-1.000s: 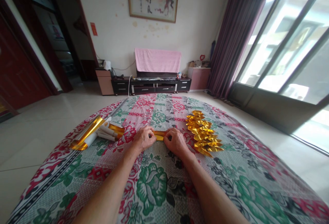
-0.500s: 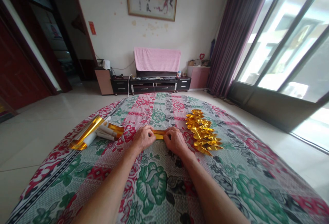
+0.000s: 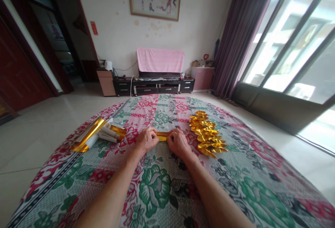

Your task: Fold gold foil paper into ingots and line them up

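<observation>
A strip of gold foil paper [image 3: 162, 137] stretches between my two hands, low over the patterned cloth. My left hand [image 3: 147, 140] is closed on its left end, fingers curled and thumb pressed in. On the right end my right hand [image 3: 179, 142] is closed in the same way. The ends of the strip are hidden inside my fingers. To the right of my right hand lies a row of folded gold foil pieces [image 3: 208, 134], pointed at their ends and overlapping. Left of my left hand lie loosely rolled gold and white foil sheets [image 3: 91, 135].
A flowered cloth [image 3: 154, 186] in red, green and grey covers the round table. Beyond it stands a low black TV cabinet [image 3: 163, 85] with a pink towel [image 3: 160, 60] draped above. A purple curtain [image 3: 235, 36] and large windows [image 3: 295, 43] are at the right.
Almost nothing differs. Both hands keep hold of the gold foil strip in the same place, and the piles on either side have not moved.
</observation>
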Tool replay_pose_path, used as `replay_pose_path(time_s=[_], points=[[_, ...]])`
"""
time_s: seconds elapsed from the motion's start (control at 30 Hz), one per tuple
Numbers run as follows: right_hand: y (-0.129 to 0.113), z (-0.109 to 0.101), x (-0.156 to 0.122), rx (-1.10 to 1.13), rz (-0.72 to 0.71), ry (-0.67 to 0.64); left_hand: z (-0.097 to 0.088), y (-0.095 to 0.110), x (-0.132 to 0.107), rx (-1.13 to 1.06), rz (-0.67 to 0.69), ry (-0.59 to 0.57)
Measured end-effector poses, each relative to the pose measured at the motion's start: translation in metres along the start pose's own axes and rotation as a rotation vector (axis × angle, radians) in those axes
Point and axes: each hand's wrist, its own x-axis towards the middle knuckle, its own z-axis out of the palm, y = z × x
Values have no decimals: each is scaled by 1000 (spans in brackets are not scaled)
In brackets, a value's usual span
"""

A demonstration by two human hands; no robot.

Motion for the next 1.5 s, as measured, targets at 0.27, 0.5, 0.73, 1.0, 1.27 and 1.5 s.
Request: replay_pose_path(time_s=[0.27,0.5,0.73,1.0,1.27,1.5], points=[[2,3,0,-26,-21,16,-3,-1,1,-47,26,-6],[3,3,0,-35,-22,23,-9,-2,0,-110,43,-70],[4,5,0,-22,-25,32,-8,-4,0,-120,78,-44],[4,5,0,-8,-29,38,-5,-9,1,-108,105,-44],[3,2,-1,-14,-22,4,0,-16,2,-116,181,-24],[5,1,-2,-2,-38,-29,0,-19,3,-139,184,-52]])
